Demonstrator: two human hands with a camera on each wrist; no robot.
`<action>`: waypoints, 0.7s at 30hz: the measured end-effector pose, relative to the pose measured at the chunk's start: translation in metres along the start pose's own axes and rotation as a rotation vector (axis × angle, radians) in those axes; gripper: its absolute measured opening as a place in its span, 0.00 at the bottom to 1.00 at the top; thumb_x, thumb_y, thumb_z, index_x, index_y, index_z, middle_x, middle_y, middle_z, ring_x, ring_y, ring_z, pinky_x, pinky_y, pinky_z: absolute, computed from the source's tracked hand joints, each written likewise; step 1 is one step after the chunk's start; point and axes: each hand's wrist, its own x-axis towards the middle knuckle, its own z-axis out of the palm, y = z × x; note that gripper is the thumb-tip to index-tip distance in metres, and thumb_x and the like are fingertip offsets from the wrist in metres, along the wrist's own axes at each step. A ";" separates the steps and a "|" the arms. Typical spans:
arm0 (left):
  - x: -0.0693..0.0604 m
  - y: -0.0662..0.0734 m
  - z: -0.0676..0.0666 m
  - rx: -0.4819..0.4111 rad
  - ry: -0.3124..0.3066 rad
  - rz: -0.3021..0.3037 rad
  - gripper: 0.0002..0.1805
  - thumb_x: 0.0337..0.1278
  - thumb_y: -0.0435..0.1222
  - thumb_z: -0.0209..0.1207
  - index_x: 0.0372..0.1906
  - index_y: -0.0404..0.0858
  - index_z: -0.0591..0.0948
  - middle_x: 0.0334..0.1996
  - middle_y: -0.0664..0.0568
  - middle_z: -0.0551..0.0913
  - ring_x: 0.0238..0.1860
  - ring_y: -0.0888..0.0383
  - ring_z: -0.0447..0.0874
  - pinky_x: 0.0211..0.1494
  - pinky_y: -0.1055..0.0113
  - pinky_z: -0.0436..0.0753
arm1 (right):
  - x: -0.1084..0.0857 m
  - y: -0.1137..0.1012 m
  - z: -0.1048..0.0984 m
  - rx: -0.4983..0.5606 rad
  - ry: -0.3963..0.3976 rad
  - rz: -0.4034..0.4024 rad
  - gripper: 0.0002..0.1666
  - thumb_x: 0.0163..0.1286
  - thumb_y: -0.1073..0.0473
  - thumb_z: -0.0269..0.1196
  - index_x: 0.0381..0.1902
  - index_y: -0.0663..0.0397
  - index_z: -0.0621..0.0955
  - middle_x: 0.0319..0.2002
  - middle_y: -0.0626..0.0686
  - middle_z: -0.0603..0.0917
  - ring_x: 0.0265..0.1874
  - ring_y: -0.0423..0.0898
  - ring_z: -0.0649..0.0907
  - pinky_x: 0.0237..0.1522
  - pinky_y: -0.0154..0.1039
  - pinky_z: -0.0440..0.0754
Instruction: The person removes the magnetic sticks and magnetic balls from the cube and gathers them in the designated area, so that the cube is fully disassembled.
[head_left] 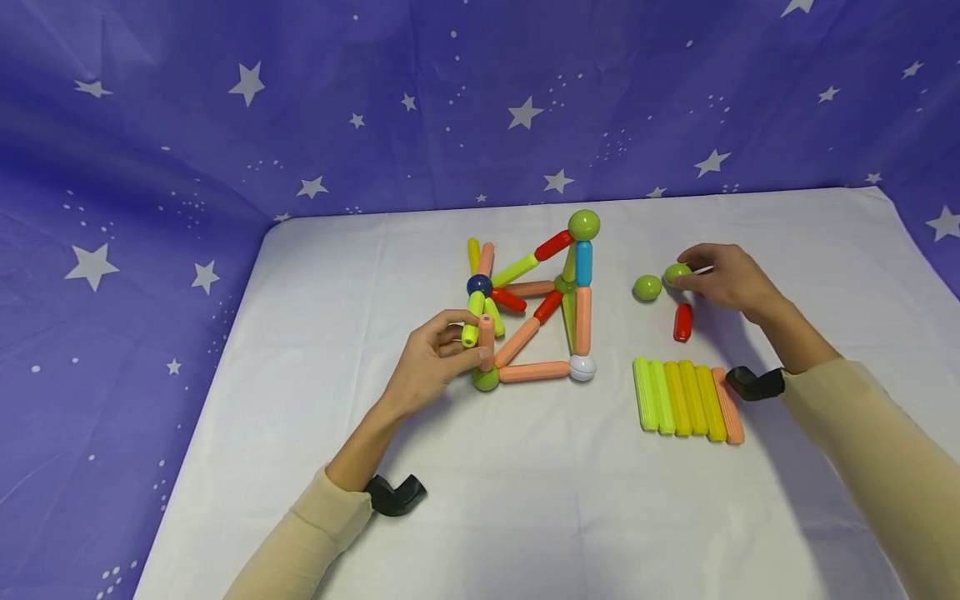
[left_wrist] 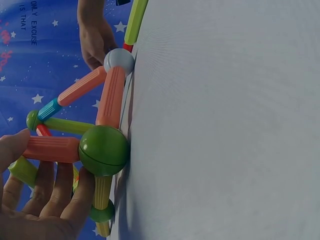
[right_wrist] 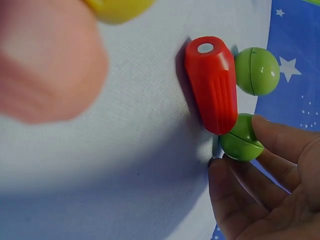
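Observation:
My left hand (head_left: 427,360) pinches an upright salmon magnetic stick (head_left: 486,343) that stands on a green ball (head_left: 486,380) at the structure's near left corner. In the left wrist view, the thumb lies on this stick (left_wrist: 52,149) and the other fingers are behind it. A lime stick (head_left: 471,327) leans down from the dark blue ball (head_left: 480,286) close to these fingers. Over on the right, my right hand (head_left: 727,279) holds a green magnetic ball (head_left: 677,274) between thumb and fingers. Beside it lie a second green ball (head_left: 647,288) and a short red stick (head_left: 682,322).
A row of lime, yellow and salmon sticks (head_left: 686,398) lies below the right hand. The structure rises to a top green ball (head_left: 584,225), above a white ball (head_left: 582,367) at its near right corner. A starry blue cloth (head_left: 480,100) hangs behind the white table (head_left: 525,517).

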 end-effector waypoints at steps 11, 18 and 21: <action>0.000 -0.001 0.001 0.004 0.007 -0.003 0.18 0.60 0.29 0.65 0.54 0.37 0.77 0.41 0.43 0.85 0.35 0.52 0.84 0.36 0.66 0.79 | -0.007 0.001 -0.002 0.019 -0.005 0.028 0.34 0.72 0.52 0.61 0.66 0.70 0.67 0.61 0.74 0.69 0.59 0.70 0.71 0.57 0.67 0.70; 0.000 -0.001 0.001 0.001 0.007 0.000 0.19 0.60 0.29 0.65 0.55 0.37 0.77 0.42 0.43 0.85 0.35 0.52 0.84 0.38 0.66 0.79 | -0.023 -0.009 -0.002 0.037 0.122 -0.014 0.30 0.72 0.53 0.60 0.63 0.69 0.71 0.60 0.71 0.72 0.58 0.68 0.74 0.49 0.58 0.79; -0.001 -0.001 0.001 0.001 0.008 -0.008 0.19 0.59 0.29 0.66 0.55 0.38 0.77 0.42 0.43 0.85 0.36 0.51 0.84 0.39 0.67 0.80 | -0.034 -0.021 0.000 0.025 0.198 -0.063 0.26 0.71 0.55 0.62 0.61 0.67 0.74 0.58 0.68 0.75 0.55 0.66 0.76 0.40 0.41 0.80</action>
